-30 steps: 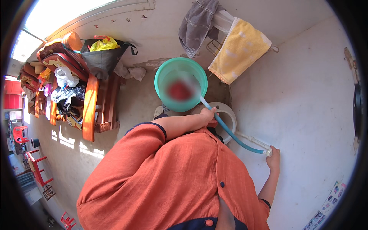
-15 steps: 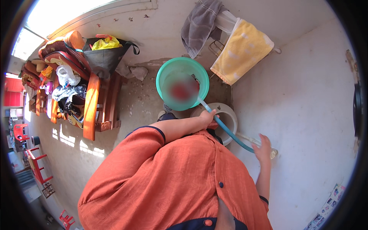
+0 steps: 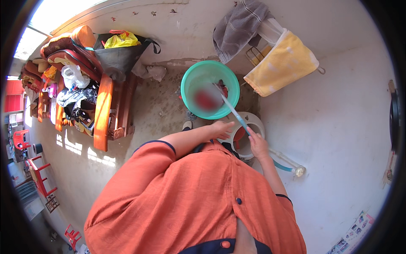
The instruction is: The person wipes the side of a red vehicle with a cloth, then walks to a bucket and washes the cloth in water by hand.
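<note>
My right hand (image 3: 258,144) is closed around a blue-green hose (image 3: 239,118), whose pale front end reaches over the rim and into a round green basin (image 3: 186,101). Inside the basin are a blurred red thing and, beside it, a dark and red object (image 3: 223,89); neither shows clearly enough to name. To the left of the hose my left hand (image 3: 220,130) holds nothing, its fingers stretched out and apart. Under the hose and my right hand lies a white round tub-like thing (image 3: 258,122) with a wide opening, where something reddish shows inside.
A white pipe (image 3: 285,157) runs to the right wall. Towels, one yellow (image 3: 282,67) and one grey (image 3: 241,29), hang on a rack at the back. On the left, a wooden bench (image 3: 102,114) holds bags and clothes, with a black bag (image 3: 120,57) behind it.
My right hand has come from beside the wall pipe to grip the hose. My left hand has let go of the hose and spread its fingers. The view has shifted slightly.
</note>
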Action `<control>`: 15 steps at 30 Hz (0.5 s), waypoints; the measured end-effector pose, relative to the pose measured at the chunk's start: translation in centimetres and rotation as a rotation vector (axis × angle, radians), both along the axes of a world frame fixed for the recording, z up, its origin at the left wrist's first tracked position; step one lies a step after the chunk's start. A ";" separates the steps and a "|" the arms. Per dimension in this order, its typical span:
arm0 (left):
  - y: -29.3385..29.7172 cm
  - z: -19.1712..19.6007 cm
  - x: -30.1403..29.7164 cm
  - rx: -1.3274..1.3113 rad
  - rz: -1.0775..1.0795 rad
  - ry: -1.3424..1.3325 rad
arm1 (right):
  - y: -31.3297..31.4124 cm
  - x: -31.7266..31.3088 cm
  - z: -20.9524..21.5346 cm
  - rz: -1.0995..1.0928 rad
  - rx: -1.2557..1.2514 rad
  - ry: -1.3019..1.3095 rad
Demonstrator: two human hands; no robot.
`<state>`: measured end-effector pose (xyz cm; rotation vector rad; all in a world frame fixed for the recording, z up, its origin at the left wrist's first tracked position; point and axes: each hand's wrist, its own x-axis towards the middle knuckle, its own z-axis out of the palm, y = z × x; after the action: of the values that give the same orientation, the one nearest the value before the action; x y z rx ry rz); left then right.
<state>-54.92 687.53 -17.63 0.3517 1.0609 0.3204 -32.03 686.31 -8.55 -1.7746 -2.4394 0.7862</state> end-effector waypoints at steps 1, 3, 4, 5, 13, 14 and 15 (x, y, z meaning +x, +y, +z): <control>-0.7 -0.7 -2.2 -0.012 0.023 -0.002 | 0.2 0.1 0.1 -0.006 0.008 0.026; -2.4 -2.5 -7.1 -0.005 0.139 0.039 | 0.7 0.3 0.3 -0.020 0.033 0.078; -3.4 -3.6 -9.8 -0.015 0.199 0.087 | 0.7 0.3 0.4 -0.048 0.051 0.104; -4.7 -5.1 -12.3 -0.034 0.277 0.167 | 0.8 0.3 0.7 -0.058 0.018 0.075; -16.2 -8.9 -27.9 -0.222 0.630 0.769 | 1.5 -0.4 1.9 -0.048 0.005 0.038; -16.4 -8.9 -27.7 -0.231 0.639 0.817 | 1.6 -0.5 1.9 -0.041 0.000 0.022; -16.2 -8.9 -27.2 -0.213 0.657 0.756 | 1.6 -0.5 1.8 -0.034 0.006 0.039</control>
<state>-82.16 671.32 -26.57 -0.1033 1.9369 0.6802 -32.49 687.94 -6.70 -1.7766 -2.3776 0.8023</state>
